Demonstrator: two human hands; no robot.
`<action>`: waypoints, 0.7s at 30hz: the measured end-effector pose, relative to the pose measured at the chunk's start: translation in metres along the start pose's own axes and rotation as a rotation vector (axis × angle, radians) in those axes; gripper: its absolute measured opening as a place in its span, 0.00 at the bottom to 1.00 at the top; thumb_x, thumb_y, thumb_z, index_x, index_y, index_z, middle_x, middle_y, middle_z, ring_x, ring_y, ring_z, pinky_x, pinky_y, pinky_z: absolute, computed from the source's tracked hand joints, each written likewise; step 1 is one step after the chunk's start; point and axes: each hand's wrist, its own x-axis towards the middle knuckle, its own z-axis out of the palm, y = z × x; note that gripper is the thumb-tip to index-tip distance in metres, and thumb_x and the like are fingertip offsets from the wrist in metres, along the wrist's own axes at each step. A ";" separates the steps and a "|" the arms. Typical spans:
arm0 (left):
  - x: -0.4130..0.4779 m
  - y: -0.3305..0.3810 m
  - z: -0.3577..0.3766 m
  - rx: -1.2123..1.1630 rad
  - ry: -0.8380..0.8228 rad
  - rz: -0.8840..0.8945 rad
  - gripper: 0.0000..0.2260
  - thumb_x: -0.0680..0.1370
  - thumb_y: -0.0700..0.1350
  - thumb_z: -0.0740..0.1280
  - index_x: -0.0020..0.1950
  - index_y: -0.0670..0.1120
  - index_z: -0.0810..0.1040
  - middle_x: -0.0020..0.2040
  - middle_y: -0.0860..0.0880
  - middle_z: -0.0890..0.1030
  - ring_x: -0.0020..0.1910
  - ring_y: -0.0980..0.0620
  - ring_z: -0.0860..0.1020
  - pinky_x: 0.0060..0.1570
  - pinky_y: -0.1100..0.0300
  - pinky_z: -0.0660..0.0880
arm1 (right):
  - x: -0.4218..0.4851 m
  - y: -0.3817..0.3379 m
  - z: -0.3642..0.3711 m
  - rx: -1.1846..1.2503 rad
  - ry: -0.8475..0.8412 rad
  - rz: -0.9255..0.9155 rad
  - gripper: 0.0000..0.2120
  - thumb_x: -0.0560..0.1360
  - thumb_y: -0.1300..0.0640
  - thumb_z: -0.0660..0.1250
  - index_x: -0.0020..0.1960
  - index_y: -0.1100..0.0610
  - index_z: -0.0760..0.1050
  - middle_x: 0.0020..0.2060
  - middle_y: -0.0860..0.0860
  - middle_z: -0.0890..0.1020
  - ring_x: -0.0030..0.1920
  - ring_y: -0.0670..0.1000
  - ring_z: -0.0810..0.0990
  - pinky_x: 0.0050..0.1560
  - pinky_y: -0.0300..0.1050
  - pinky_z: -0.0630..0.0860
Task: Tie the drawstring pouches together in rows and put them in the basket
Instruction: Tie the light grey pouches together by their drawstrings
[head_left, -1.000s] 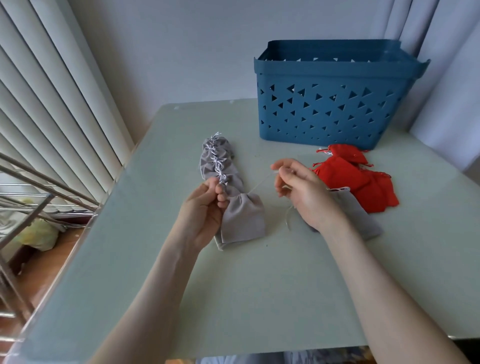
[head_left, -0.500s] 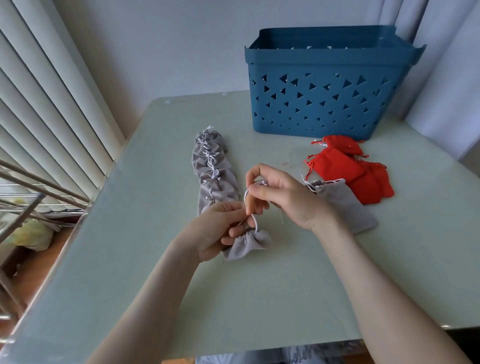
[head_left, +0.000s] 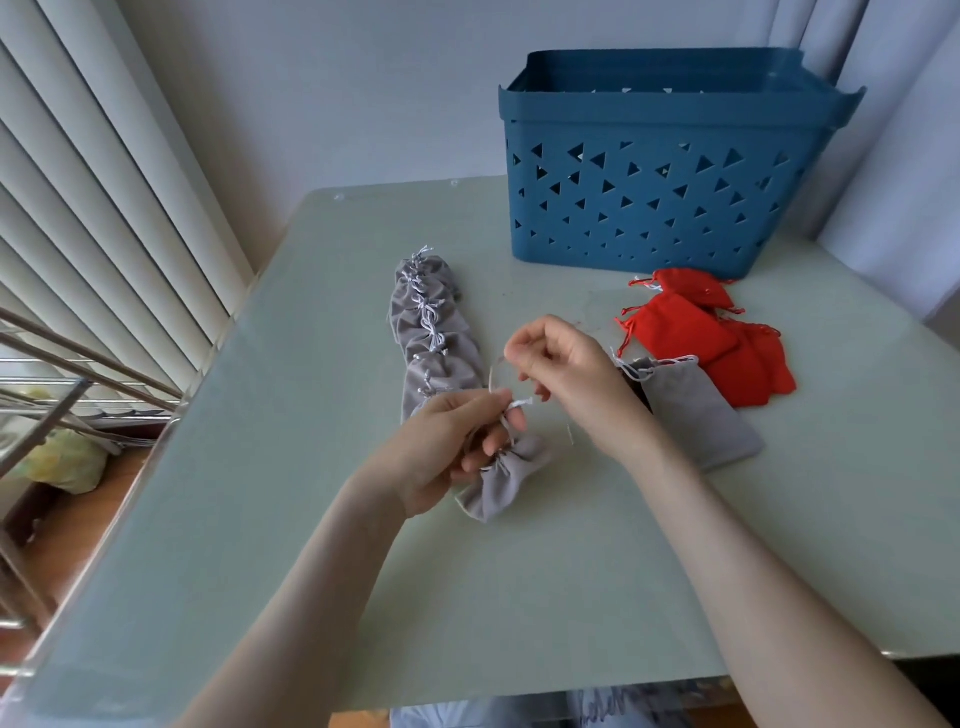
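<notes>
Red pouches (head_left: 685, 338) lie piled just before the blue basket (head_left: 649, 208); a loose grey pouch (head_left: 701, 421) lies partly behind my right wrist. My left hand (head_left: 441, 447) grips the neck of the gathered grey pouch (head_left: 511, 486) ending the tied row (head_left: 426, 338); my right hand (head_left: 566, 371), just above, pinches its drawstring (head_left: 521, 402). Pale green table (head_left: 311, 571), window blinds (head_left: 78, 208) at left.

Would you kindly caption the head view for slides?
Left hand and right hand tie drawstring onto grey pouch row near blue basket.
</notes>
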 end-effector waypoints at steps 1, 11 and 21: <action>0.001 0.000 0.000 -0.033 0.034 0.014 0.14 0.81 0.47 0.59 0.38 0.43 0.76 0.25 0.51 0.69 0.19 0.58 0.61 0.18 0.68 0.55 | 0.000 -0.001 0.000 0.021 0.024 0.014 0.04 0.78 0.55 0.65 0.46 0.55 0.74 0.33 0.49 0.75 0.32 0.45 0.71 0.35 0.38 0.68; 0.005 0.002 -0.004 -0.204 0.236 0.201 0.15 0.82 0.43 0.57 0.38 0.39 0.72 0.25 0.51 0.70 0.21 0.57 0.65 0.20 0.67 0.62 | -0.007 0.002 0.006 0.128 -0.345 0.063 0.14 0.74 0.49 0.65 0.50 0.60 0.74 0.44 0.52 0.81 0.50 0.51 0.80 0.61 0.50 0.72; 0.007 -0.003 -0.007 -0.063 0.355 0.328 0.09 0.81 0.40 0.61 0.44 0.40 0.78 0.31 0.50 0.79 0.27 0.56 0.74 0.25 0.67 0.67 | -0.008 -0.003 0.003 0.226 -0.354 0.212 0.04 0.67 0.58 0.65 0.41 0.58 0.76 0.38 0.54 0.78 0.41 0.49 0.75 0.43 0.39 0.69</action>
